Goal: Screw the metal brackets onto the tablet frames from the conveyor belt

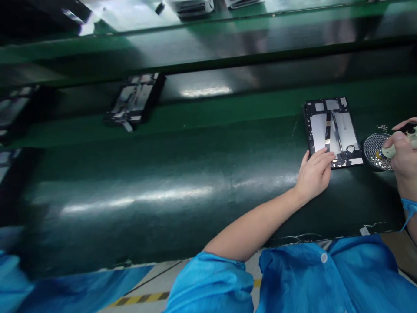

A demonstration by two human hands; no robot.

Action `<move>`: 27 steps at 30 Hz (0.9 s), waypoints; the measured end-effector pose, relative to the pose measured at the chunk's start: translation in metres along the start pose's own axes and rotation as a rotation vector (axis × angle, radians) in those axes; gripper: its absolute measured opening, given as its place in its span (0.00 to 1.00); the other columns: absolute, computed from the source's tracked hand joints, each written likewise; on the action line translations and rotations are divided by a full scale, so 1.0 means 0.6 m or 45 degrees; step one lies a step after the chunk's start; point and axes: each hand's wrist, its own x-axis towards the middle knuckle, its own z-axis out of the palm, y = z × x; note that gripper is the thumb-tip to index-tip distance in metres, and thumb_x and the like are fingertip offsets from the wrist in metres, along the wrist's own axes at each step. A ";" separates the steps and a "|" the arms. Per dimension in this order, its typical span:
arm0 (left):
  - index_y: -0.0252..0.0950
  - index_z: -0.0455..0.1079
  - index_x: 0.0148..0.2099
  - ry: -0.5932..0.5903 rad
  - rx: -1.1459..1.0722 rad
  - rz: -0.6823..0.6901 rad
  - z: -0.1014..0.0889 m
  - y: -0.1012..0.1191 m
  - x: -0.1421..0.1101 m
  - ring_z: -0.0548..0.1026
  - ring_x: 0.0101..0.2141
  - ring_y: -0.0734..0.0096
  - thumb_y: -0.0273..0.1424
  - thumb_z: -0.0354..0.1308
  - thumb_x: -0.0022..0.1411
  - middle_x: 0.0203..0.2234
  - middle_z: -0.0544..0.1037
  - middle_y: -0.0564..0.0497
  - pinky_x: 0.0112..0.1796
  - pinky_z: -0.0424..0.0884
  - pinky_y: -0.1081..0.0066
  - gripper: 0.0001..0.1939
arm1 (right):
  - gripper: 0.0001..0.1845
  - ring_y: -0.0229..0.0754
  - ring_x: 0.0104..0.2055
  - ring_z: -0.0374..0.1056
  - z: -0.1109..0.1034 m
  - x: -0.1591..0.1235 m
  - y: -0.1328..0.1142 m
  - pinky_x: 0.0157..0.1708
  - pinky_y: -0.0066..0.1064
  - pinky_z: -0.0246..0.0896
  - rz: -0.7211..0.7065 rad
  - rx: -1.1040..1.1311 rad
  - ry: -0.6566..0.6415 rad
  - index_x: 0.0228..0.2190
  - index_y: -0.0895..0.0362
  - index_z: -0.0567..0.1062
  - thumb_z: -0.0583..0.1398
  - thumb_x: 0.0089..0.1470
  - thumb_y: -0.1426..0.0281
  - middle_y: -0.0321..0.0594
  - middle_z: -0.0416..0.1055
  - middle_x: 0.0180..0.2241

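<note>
My left hand [313, 173] lies flat on the lower left edge of an opened tablet [317, 128], its fingers stretched over the casing. Silver battery plates, a dark ribbon strip and small boards show inside the tablet. At the right edge of the head view, my right hand [404, 163] is wrapped round a pale green electric screwdriver [389, 150]. The driver's tip end is over a round perforated screw tray [369, 152] that has many small screws in it. Part of the driver runs out of frame.
Loose screws [383, 128] lie behind the tray. Another opened tablet [135, 98] rests on the green bench [195, 161] to the left, blurred. More dark devices [16, 106] stand at the far left. A raised shelf [137, 19] runs along the back. Blue clothing [14, 278] shows at lower left.
</note>
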 end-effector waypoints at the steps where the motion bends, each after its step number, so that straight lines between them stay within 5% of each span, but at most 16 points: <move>1: 0.41 0.74 0.56 0.009 -0.003 0.006 -0.001 0.001 0.000 0.73 0.63 0.62 0.25 0.51 0.73 0.56 0.81 0.48 0.68 0.59 0.46 0.15 | 0.14 0.36 0.19 0.69 0.000 0.000 0.001 0.19 0.32 0.67 0.006 -0.008 0.013 0.36 0.57 0.76 0.65 0.43 0.77 0.36 0.73 0.29; 11: 0.40 0.73 0.58 -0.037 0.002 0.003 -0.005 0.009 -0.001 0.71 0.65 0.60 0.30 0.55 0.71 0.58 0.80 0.47 0.69 0.57 0.45 0.16 | 0.16 0.38 0.20 0.69 -0.002 0.002 -0.002 0.18 0.32 0.68 0.003 0.032 0.003 0.37 0.57 0.76 0.65 0.43 0.79 0.37 0.73 0.29; 16: 0.39 0.72 0.60 -0.094 0.002 -0.007 -0.006 0.013 0.001 0.69 0.66 0.56 0.32 0.57 0.69 0.59 0.79 0.46 0.69 0.55 0.42 0.18 | 0.14 0.35 0.19 0.69 0.019 0.010 -0.049 0.15 0.29 0.65 -0.036 0.126 0.077 0.35 0.55 0.74 0.64 0.41 0.77 0.32 0.72 0.29; 21: 0.38 0.70 0.62 -0.122 -0.011 0.010 -0.009 0.012 0.002 0.68 0.66 0.54 0.33 0.60 0.67 0.60 0.77 0.44 0.69 0.54 0.41 0.22 | 0.14 0.34 0.18 0.68 0.071 -0.023 -0.108 0.16 0.31 0.66 0.030 0.213 -0.178 0.37 0.54 0.72 0.65 0.47 0.76 0.32 0.74 0.33; 27: 0.41 0.68 0.64 -0.175 -0.011 -0.011 -0.013 0.015 0.006 0.66 0.68 0.53 0.33 0.62 0.65 0.62 0.76 0.46 0.69 0.53 0.41 0.25 | 0.13 0.37 0.22 0.69 0.105 -0.059 -0.112 0.22 0.36 0.72 0.080 0.277 -0.409 0.42 0.46 0.75 0.66 0.54 0.72 0.33 0.75 0.36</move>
